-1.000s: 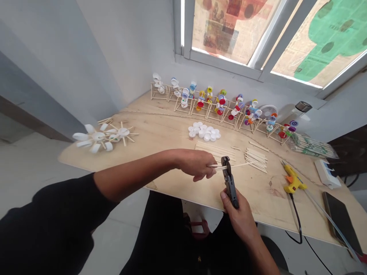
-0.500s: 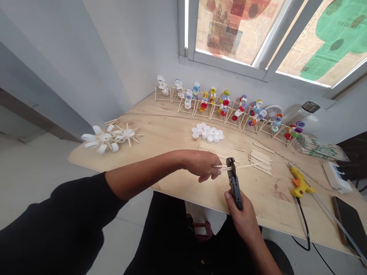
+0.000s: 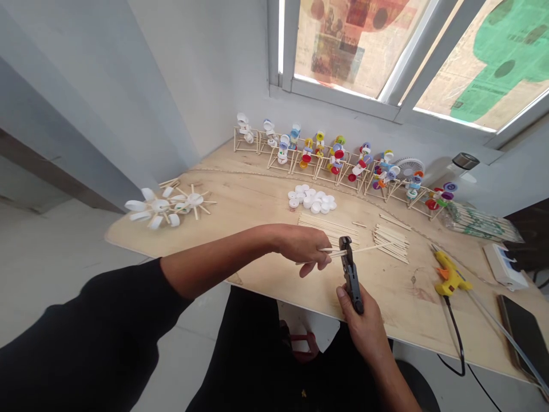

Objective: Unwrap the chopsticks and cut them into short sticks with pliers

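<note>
My left hand is closed on a few thin wooden sticks, whose ends point right. One longer stick reaches past the tool toward a pile of short cut sticks. My right hand grips the dark handles of a pair of cutting pliers, jaws upward. Those jaws meet the sticks just beyond my left fingers; whether they are fully closed on them I cannot tell. Behind my left hand lies a row of long sticks, and beyond it a cluster of white bottle caps.
Stick frames with colourful cap wheels line the wall. Two white spoked wheels lie at the left. On the right are a yellow glue gun, a power strip, a phone and bagged sticks.
Both hands, the sticks and the pliers hold nearly the same position. My left fingers shift slightly, and the whole view has moved a touch.
</note>
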The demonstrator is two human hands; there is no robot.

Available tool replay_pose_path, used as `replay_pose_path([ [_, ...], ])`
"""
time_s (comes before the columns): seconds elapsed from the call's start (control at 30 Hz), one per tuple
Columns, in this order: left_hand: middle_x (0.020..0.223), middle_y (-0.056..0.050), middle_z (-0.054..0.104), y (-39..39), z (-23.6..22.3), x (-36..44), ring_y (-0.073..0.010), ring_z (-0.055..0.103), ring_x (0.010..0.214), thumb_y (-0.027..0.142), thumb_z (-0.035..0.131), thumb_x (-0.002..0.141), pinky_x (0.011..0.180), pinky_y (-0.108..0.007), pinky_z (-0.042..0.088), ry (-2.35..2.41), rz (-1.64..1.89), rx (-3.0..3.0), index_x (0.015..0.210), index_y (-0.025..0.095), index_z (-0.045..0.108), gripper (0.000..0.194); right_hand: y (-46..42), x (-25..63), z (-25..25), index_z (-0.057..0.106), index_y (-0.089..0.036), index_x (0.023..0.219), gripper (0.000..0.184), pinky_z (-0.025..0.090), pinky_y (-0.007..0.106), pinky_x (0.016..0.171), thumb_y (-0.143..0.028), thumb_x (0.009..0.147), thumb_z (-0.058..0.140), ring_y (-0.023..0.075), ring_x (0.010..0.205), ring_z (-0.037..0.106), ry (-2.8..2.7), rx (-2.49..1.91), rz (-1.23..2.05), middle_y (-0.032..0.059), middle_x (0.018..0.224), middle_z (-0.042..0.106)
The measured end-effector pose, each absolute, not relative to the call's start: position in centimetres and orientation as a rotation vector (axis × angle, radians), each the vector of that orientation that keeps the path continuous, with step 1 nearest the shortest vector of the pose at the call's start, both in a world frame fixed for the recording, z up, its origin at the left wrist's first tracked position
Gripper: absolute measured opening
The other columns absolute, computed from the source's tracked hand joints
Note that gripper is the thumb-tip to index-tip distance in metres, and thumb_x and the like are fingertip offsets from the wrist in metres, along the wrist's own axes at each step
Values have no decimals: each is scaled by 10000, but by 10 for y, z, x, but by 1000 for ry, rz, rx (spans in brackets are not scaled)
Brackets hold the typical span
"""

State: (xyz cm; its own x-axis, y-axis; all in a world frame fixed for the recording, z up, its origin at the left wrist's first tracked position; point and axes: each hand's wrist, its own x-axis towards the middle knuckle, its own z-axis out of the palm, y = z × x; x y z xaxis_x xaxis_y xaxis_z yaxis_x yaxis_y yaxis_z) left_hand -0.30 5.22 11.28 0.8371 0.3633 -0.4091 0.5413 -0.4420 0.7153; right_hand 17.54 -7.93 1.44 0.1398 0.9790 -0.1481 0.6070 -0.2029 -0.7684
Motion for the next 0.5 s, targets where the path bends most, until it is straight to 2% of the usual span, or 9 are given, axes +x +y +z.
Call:
replay_pose_path([
  [0.33, 559, 1, 660, 53, 111, -5, -121, 540, 629, 219, 402, 836, 612, -206, 403, 617, -208, 2079, 766, 161, 580, 200, -80, 176, 12, 537, -191, 789, 386, 334, 250, 509, -569, 797, 457, 147, 540, 413, -1489, -1871, 897, -40, 573, 428],
  [0.5, 537, 9, 646, 52, 111, -4, -122, 529, 594, 227, 391, 836, 592, -210, 400, 637, -228, 2074, 754, 167, 568, 203, -79, 176, 11, 542, -188, 753, 352, 339, 242, 486, -531, 794, 479, 146, 524, 428, -1489, -1843, 875, -34, 558, 451],
])
